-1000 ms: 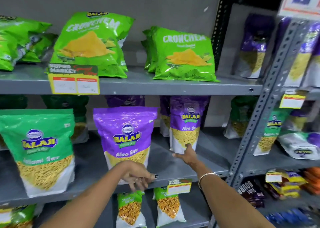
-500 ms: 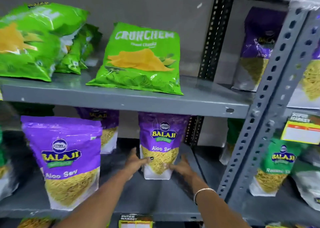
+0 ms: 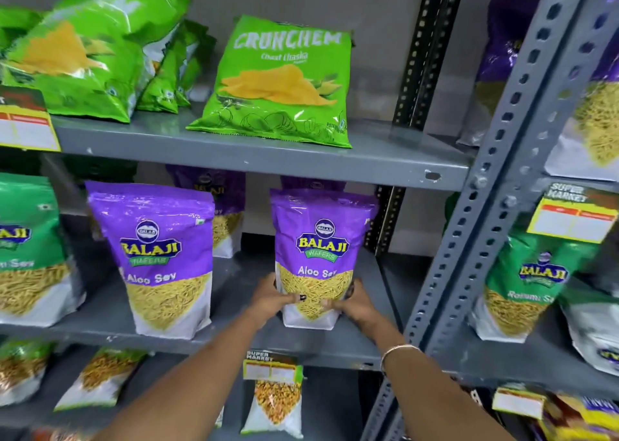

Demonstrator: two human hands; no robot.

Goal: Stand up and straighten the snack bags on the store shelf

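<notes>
A purple Balaji Aloo Sev bag (image 3: 321, 239) stands upright on the middle grey shelf (image 3: 234, 336), near its right end. My left hand (image 3: 273, 298) grips the bag's lower left edge, thumb across the front. My right hand (image 3: 355, 301) holds its lower right edge. A second purple Aloo Sev bag (image 3: 160, 256) stands upright to the left, apart from both hands. More purple bags (image 3: 224, 206) stand behind in the shadow. On the shelf above, a green Crunchem bag (image 3: 281, 82) leans back, with several green bags (image 3: 83, 58) slumped to its left.
A slotted grey upright (image 3: 495, 179) bounds the bay on the right; beyond it stand green and purple Balaji bags (image 3: 532, 280). A green Balaji bag (image 3: 26, 249) stands at the far left. Yellow price tags (image 3: 572, 216) hang on shelf edges. Smaller snack bags (image 3: 274, 403) fill the shelf below.
The view has moved right and closer. My left hand left the front purple bag and joined my right hand on the right-hand purple bag, which now stands further forward on the shelf.
</notes>
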